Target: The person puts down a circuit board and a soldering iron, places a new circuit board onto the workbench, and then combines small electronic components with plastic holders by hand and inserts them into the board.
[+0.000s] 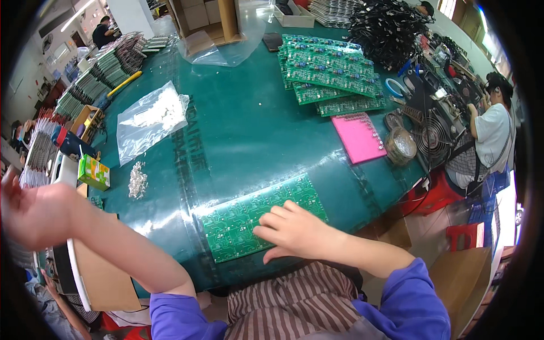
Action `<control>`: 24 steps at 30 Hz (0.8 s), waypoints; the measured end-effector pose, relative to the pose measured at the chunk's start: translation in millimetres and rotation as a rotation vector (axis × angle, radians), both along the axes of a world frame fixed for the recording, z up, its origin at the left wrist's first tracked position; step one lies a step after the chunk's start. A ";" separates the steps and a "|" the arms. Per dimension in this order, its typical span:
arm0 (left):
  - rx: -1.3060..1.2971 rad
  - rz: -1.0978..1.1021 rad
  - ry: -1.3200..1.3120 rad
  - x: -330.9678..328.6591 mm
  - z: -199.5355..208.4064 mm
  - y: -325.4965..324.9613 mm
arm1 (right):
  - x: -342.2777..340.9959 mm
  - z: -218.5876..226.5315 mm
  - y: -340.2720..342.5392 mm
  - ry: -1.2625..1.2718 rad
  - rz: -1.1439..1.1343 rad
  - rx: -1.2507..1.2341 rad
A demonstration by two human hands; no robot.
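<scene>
A green printed circuit board (226, 226) lies flat on the green table mat, close to my body. Over its right half rests my right hand (297, 229), fingers bent onto the board and thumb held apart from them; I see nothing in its grasp. My left hand (37, 212) is raised at the far left edge, off to the side of the mat, its fingers smeared by motion. Nearest to that hand on the table are a green and orange drink carton (94, 172) and a small pile of white parts (137, 181).
A clear plastic bag (150, 122) holds white parts. Stacked green boards (331, 73) stand at the back right, above a pink block (360, 137) with small pins and a round container (400, 143). A cardboard box (229, 20) and black cables (385, 31) lie farther back. Another person (493, 130) sits right.
</scene>
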State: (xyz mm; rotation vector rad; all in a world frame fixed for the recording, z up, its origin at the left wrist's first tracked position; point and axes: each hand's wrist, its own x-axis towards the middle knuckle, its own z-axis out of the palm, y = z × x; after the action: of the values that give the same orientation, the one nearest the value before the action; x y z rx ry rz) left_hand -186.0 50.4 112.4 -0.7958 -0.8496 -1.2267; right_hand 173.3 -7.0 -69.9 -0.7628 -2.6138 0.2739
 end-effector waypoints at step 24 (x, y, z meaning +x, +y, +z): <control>-1.504 -0.293 -0.183 37.4 -210.9 259.5 | 174.5 -16.9 111.8 0.052 -1.178 0.203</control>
State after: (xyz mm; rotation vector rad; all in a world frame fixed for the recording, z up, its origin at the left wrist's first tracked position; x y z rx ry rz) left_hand -148.5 309.9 -98.5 -2.0534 -1.8748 -0.7268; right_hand 347.7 104.8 -86.8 -1.9484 -1.6880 -0.3057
